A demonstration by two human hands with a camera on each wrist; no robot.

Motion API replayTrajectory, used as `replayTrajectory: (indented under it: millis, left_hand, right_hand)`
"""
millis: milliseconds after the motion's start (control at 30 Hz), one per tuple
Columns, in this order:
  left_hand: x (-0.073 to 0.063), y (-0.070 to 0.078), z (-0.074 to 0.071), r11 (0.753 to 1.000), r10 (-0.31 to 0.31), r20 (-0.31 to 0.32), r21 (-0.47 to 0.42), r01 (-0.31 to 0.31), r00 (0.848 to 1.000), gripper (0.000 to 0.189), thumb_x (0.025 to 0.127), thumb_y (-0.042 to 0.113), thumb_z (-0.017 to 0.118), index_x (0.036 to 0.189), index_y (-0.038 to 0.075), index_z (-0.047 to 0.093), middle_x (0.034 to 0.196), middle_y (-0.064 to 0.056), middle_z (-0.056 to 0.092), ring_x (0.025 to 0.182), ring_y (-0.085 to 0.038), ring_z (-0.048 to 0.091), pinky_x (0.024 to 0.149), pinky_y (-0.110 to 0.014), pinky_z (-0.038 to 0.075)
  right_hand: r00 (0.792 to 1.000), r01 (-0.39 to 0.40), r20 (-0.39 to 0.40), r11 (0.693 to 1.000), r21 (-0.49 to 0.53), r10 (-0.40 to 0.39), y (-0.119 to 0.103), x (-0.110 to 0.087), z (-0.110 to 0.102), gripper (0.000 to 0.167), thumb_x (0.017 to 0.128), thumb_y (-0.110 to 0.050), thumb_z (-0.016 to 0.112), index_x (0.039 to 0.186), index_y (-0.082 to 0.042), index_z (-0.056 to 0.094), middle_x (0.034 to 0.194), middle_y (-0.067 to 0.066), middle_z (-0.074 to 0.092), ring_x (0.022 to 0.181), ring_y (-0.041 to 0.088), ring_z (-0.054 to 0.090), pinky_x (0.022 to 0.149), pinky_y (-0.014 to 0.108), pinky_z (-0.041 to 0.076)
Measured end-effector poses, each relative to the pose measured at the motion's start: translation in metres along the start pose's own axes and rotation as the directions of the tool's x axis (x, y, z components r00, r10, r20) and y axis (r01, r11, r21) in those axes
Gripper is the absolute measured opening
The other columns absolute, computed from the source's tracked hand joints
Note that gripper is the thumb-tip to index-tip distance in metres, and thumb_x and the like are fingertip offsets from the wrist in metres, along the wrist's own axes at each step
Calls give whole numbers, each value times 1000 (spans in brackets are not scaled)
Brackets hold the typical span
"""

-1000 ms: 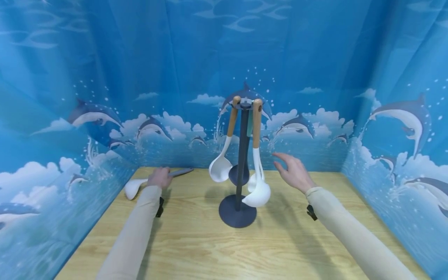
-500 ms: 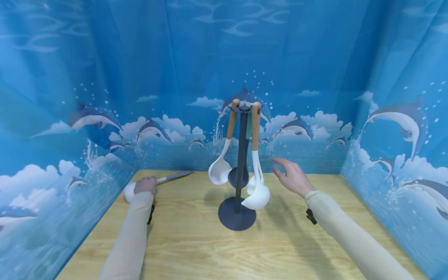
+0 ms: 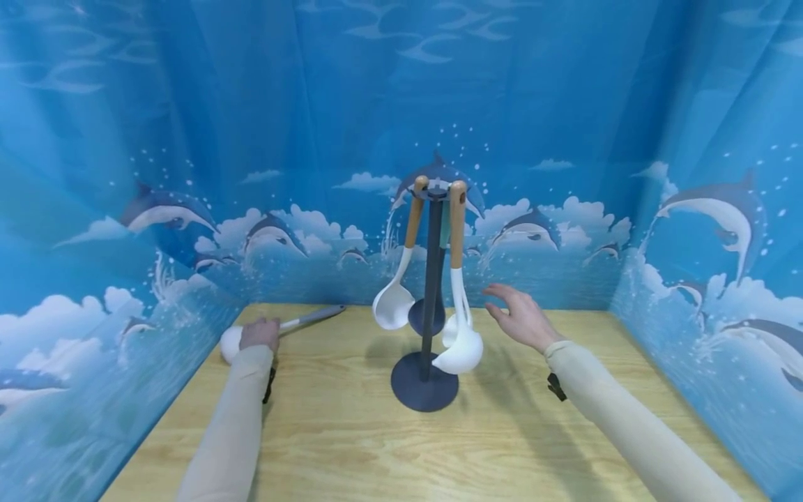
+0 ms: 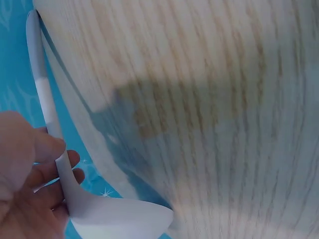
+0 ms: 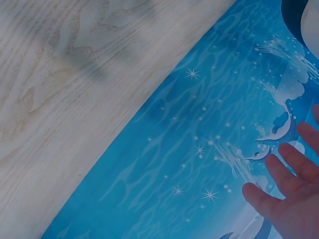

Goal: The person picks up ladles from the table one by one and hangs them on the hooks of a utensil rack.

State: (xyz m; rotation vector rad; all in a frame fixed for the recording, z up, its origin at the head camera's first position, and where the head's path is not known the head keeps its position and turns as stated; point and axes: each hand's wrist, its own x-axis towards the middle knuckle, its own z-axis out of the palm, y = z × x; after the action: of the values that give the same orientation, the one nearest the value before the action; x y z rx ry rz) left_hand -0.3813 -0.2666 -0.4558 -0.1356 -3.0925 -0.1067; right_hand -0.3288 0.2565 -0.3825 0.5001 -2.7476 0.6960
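Note:
At the left of the table, my left hand (image 3: 260, 335) pinches a white ladle with a grey handle (image 3: 320, 315). In the left wrist view the thumb and fingers of that hand (image 4: 37, 169) close round the ladle's white neck, just above its bowl (image 4: 117, 216). My right hand (image 3: 522, 317) hovers to the right of a dark utensil stand (image 3: 425, 383), fingers loosely spread and holding nothing. On the stand hang a white ladle with a wooden handle (image 3: 461, 348), another wooden-handled white ladle (image 3: 393, 305) and a dark ladle (image 3: 422, 318). A further white utensil is partly hidden behind.
The stand's round base rests mid-table on the wood-grain tabletop (image 3: 351, 446). A blue dolphin-print curtain (image 3: 351, 90) closes off the back and both sides, right at the table's edges.
My left hand has slid left along the ladle, from near its grey handle to close by the bowl. My right hand has barely moved.

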Motion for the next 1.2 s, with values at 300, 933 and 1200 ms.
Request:
replayTrajectory:
  millis: [300,933,1200]
  left_hand:
    - [-5,0,10,998,48,-109,56,-42,993,21,83,-9,63,102,0,59,88,-29,61,87,-48,58,83,-65,45]
    - [0,1,2,994,18,-174,-107,-38,985,30,107,36,37,122,17,55,94,-24,65,91,-49,60,74,-63,46]
    - [4,12,-6,950,89,-329,-255,-179,940,21,106,18,42,109,2,55,83,-17,60,76,-36,60,61,-51,46]
  right_hand:
    - [1000,14,9,1000,-4,-14,-1,2,-1,37,101,-24,55,134,-8,59,146,22,47,133,44,45,104,63,39]
    - [998,-13,57,1000,28,11,-7,2,2,45,103,-30,50,144,-12,50,143,17,54,126,39,55,101,59,45]
    - [1000,-13,21,999,51,11,-10,5,0,56,104,-48,39,150,-16,42,150,14,46,136,38,45,109,60,37]
